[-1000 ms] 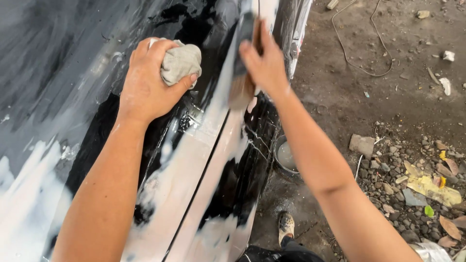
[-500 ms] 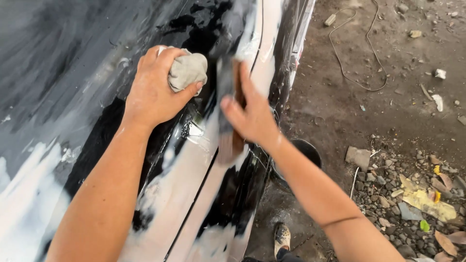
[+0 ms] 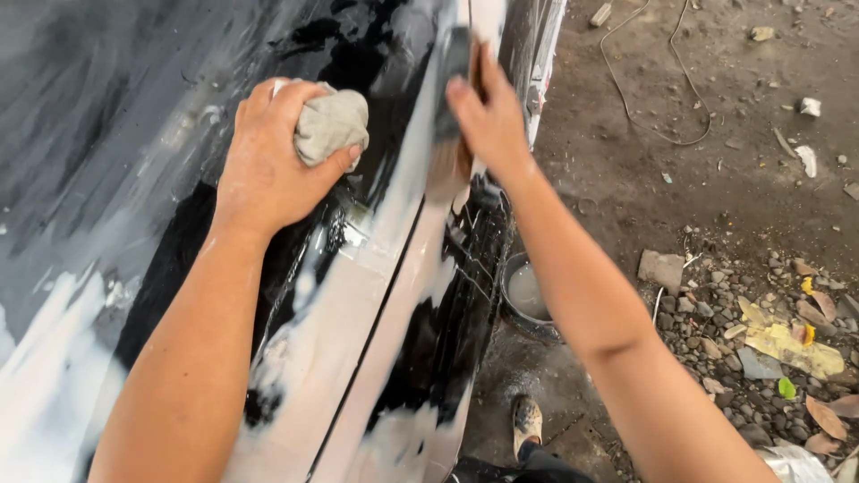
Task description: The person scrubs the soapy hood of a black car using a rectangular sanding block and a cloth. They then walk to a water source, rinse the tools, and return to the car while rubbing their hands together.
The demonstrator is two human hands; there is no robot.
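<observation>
My left hand point(image 3: 273, 165) grips a wadded grey cloth point(image 3: 333, 122) and presses it against a wet black car panel point(image 3: 116, 125) smeared with white patches. My right hand point(image 3: 488, 116) holds a flat dark sanding block point(image 3: 450, 107) against the pale ridge of the panel, just right of the cloth. A dark seam point(image 3: 380, 304) runs down the panel between the two arms.
A dark bowl of cloudy water point(image 3: 528, 295) stands on the dirt ground by the car's edge. My shoe point(image 3: 527, 420) is below it. Stones, dry leaves and yellow scraps point(image 3: 787, 344) lie at the right, a thin wire point(image 3: 626, 89) farther up.
My right hand has slid the block back up along the pale ridge after a downward stroke. My left hand with the cloth has stayed in place.
</observation>
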